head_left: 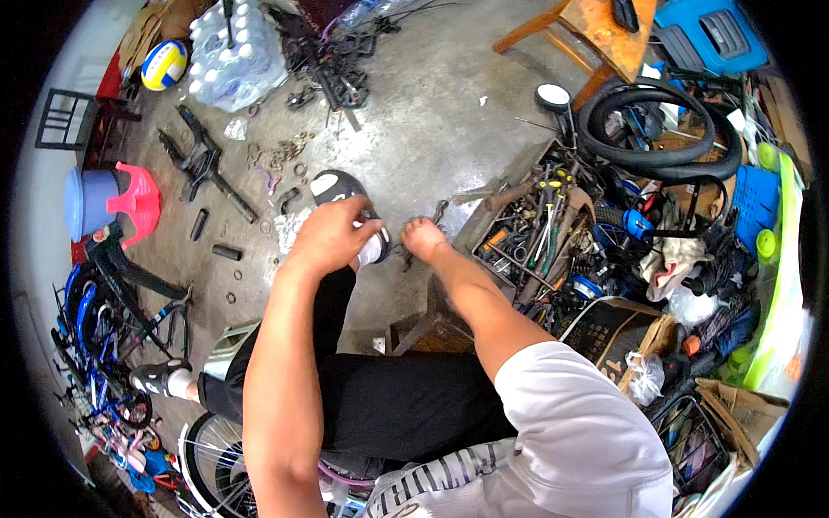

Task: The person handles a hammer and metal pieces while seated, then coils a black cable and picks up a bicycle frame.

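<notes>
My left hand hangs over my black-and-white shoe, its fingers loosely bent and a gap showing between thumb and forefinger. Nothing shows in it. My right hand is low over the concrete floor, closed round a slim dark metal tool. One end of the tool sticks out beyond the fingers, the other on the near-left side; its exact kind is hard to make out. Right of that hand stands a toolbox packed with pliers, screwdrivers and loose metal parts.
A black bicycle fork, short dark tubes and small rings lie on the floor at left. Black tyres top a heap of parts at right. A wooden stool stands far right; a spoked wheel is near left.
</notes>
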`<state>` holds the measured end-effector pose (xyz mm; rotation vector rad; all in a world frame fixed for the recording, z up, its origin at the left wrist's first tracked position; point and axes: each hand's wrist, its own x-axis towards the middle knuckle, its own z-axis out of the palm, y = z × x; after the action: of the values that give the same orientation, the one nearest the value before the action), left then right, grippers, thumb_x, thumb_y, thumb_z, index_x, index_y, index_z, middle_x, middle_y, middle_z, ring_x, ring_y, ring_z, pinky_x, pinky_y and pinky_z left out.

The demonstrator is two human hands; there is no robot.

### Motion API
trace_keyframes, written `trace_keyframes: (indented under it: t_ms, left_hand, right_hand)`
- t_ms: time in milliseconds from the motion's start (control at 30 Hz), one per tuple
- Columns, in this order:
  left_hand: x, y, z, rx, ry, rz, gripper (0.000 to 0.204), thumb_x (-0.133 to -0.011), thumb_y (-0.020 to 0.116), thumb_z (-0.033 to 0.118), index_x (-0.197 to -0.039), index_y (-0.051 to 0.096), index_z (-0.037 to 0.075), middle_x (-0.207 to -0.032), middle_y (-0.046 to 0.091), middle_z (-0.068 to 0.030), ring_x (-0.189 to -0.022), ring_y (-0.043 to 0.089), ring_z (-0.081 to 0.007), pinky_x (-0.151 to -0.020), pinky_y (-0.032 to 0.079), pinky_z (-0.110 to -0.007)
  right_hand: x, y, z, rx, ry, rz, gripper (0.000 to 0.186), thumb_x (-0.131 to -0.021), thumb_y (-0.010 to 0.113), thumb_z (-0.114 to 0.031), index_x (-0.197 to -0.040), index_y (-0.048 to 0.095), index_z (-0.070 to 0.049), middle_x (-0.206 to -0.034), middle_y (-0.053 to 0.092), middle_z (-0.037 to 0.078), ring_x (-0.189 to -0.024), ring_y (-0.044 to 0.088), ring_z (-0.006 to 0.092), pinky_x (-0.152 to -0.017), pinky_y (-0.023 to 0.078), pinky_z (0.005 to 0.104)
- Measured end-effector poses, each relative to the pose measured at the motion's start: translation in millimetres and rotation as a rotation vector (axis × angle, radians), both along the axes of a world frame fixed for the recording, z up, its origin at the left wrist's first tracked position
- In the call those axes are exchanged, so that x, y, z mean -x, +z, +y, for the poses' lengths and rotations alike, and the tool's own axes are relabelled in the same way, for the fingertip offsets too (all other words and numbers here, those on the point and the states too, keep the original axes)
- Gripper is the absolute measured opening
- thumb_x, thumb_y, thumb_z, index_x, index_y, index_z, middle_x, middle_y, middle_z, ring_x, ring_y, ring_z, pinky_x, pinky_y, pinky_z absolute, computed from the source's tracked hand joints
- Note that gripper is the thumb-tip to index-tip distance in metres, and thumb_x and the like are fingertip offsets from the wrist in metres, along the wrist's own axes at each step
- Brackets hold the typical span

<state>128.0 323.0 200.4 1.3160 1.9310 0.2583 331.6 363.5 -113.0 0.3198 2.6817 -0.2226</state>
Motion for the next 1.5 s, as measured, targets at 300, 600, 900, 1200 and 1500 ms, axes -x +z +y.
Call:
trace_keyframes:
  t_ms: [300,600,900,1200,1500]
  left_hand:
    - [21.8,19.2,0.8,-0.116,0.070,0.128,0.042,-0.092,0.069,0.035,-0.118,0.070,0.002,-0.103,0.075,-0.0184,-0.097,0.071,-0.0381,-0.085,0.055,-0.047]
    - [9.4,18.0,15.5,-0.060,-0.033,0.175,0.043,-0.094,0.066,0.039,-0.118,0.070,0.004,-0.106,0.075,-0.0168,-0.103,0.070,-0.0365,-0.089,0.055,-0.048]
    - [-2.5,24.4,19.6,-0.068,-0.072,0.134,0.042,-0.095,0.066,0.039,-0.116,0.069,0.003,-0.112,0.073,-0.0196,-0.108,0.068,-0.0385,-0.090,0.055,-0.050]
    - [-13.7,37.8,24.0,-0.102,-0.076,0.117,0.039,-0.094,0.067,0.037,-0.111,0.069,0.002,-0.108,0.073,-0.0201,-0.105,0.069,-0.0399,-0.089,0.055,-0.051]
    - [-7.4,44.0,27.3,-0.084,-0.085,0.116,0.034,-0.094,0.067,0.035,-0.107,0.074,0.004,-0.106,0.074,-0.0203,-0.104,0.071,-0.0393,-0.087,0.057,-0.050]
  right_hand:
    - [-28.9,149.7,-1.3,0.406,-0.475,0.213,0.045,-0.079,0.066,-0.012,-0.122,0.057,-0.001,-0.117,0.061,0.024,-0.091,0.069,0.0440,-0.076,0.060,0.0490]
    - [-133.9,165.2,54.2,0.886,-1.771,0.771,0.024,-0.096,0.056,-0.011,-0.120,0.056,-0.006,-0.085,0.056,0.004,-0.063,0.052,0.0133,-0.053,0.049,0.0291]
    - [-157.9,113.2,52.2,0.168,-1.389,0.662,0.077,-0.079,0.067,0.000,-0.150,0.038,0.000,-0.124,0.053,0.021,-0.113,0.057,0.0385,-0.103,0.046,0.0440]
    - [-154.9,183.9,28.0,-0.180,-0.637,0.285,0.062,-0.085,0.072,-0.021,-0.142,0.051,-0.008,-0.151,0.044,0.018,-0.142,0.039,0.0382,-0.117,0.032,0.0559]
    - [-153.4,199.2,40.6,-0.187,-0.639,0.245,0.057,-0.080,0.070,-0.015,-0.134,0.057,-0.003,-0.136,0.052,0.019,-0.128,0.047,0.0400,-0.107,0.042,0.0511]
